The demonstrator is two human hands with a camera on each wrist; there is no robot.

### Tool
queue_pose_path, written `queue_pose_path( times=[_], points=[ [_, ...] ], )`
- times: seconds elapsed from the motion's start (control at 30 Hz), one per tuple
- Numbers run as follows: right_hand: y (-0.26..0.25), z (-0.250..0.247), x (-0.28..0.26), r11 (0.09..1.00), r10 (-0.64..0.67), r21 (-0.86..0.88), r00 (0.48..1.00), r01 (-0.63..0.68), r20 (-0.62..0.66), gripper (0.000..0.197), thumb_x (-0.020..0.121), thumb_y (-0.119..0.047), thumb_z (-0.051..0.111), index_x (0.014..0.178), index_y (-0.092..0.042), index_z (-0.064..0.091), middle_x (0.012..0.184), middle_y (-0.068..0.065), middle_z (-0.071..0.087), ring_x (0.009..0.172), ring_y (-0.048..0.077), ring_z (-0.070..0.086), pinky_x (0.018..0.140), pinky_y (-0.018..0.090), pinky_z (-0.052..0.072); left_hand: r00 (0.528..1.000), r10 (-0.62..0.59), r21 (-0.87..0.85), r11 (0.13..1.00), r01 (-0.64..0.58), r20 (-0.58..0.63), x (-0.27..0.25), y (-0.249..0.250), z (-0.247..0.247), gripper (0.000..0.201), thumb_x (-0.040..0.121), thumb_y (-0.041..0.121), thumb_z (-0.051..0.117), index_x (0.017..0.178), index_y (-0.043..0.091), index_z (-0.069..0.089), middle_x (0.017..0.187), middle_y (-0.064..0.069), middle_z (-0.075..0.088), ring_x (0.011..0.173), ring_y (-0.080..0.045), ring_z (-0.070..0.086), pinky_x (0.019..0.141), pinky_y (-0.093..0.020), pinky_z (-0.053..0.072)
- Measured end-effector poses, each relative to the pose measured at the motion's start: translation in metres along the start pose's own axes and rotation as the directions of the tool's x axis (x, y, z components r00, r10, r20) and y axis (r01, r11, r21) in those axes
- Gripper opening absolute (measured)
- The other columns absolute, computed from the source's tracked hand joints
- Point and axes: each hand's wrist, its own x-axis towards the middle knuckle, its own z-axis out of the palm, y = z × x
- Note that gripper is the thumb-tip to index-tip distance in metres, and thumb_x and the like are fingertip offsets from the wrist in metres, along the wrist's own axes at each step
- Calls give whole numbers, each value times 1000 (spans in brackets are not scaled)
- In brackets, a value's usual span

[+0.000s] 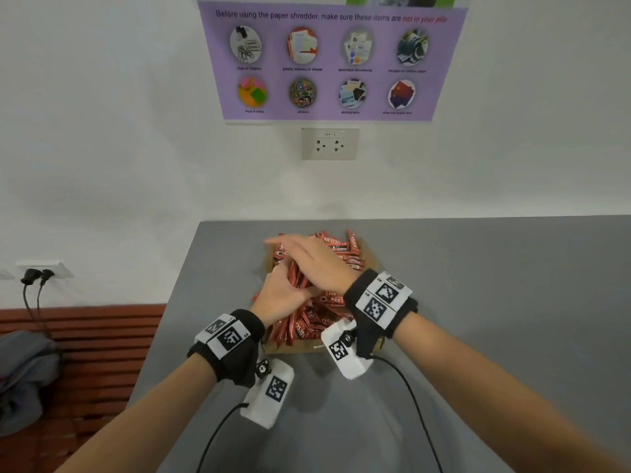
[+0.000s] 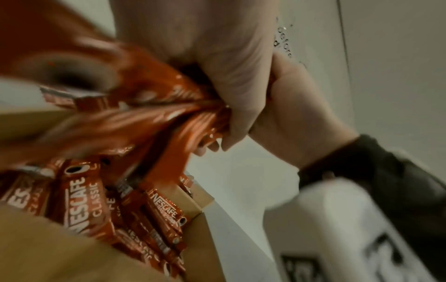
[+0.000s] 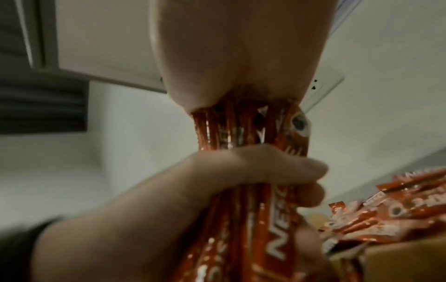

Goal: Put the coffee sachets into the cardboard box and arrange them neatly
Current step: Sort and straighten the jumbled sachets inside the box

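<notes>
Left hand: my left hand (image 1: 282,291), centre of the head view, is curled round a bundle of sachets (image 3: 243,192), thumb across it.
Right hand: my right hand (image 1: 309,264) lies flat on the bundle's top end, fingers straight, reaching toward the upper left.
Coffee sachets: loose red coffee sachets (image 1: 341,249) heaped in the box, under both hands.
Cardboard box: cardboard box (image 2: 200,227) open on the grey table (image 1: 478,285), mid-frame, below the wall socket (image 1: 330,144).
</notes>
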Motion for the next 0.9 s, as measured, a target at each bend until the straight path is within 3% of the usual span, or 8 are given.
queue_pose_path(
  times=[0.07,0.17,0.23,0.33,0.43,0.57,0.73,0.9],
  points=[
    [2,-1,-4,999,29,-16,995,-28,96,41,103,-25,25,137,-13,45,142,5,46,133,14,38,111,27,24,999,-38,49,998,36,37,0,-3,0,27,76,12,72,100,13,58,81,2,68,68,-4,66,74,-26,53],
    [14,-18,-7,981,160,144,966,-132,-202,42,101,-32,30,139,-16,39,141,3,45,127,12,41,109,28,29,994,-102,82,992,99,28,2,-6,-5,5,83,14,67,81,12,63,66,1,66,55,-7,64,67,-24,51],
    [35,-28,-15,955,297,137,878,-265,-376,33,99,-27,40,128,-14,49,125,5,57,104,13,56,93,30,47,990,-138,95,986,138,-9,7,-5,-15,7,85,16,66,80,13,62,70,0,66,55,-9,62,64,-23,50],
    [71,-24,-38,878,427,-131,876,-461,-224,17,93,-13,53,108,-12,60,106,6,64,72,7,56,60,13,46,982,-185,246,952,185,-21,17,-4,-27,14,85,18,66,77,10,57,71,-4,64,54,-13,55,56,-23,48],
    [90,-4,-61,823,477,-336,878,-459,-32,11,87,-20,63,97,-14,66,99,3,68,77,9,61,74,23,53,982,-168,528,843,98,86,22,-5,-22,21,87,18,63,70,16,50,73,-1,58,59,-9,52,50,-16,38],
    [97,13,-70,759,455,-514,890,-400,-21,26,85,-39,63,100,-19,67,96,-2,69,94,17,61,91,41,47,969,-206,580,810,90,137,25,-8,-6,17,85,18,65,98,10,57,93,-3,61,83,-17,62,73,-27,54],
    [101,17,-67,775,377,-524,924,-354,-67,23,92,-38,52,97,-23,69,94,-5,69,93,15,59,95,42,39,980,-189,523,842,130,61,27,-8,2,18,87,17,63,99,8,54,91,-4,60,86,-20,61,80,-32,52],
    [109,12,-59,723,327,-620,941,-305,-82,20,88,-25,60,106,-19,65,110,-1,64,108,19,54,94,41,40,978,-208,487,858,166,33,27,-8,-1,19,87,21,63,96,9,50,80,-3,57,68,-14,54,65,-28,48]
  ],
)
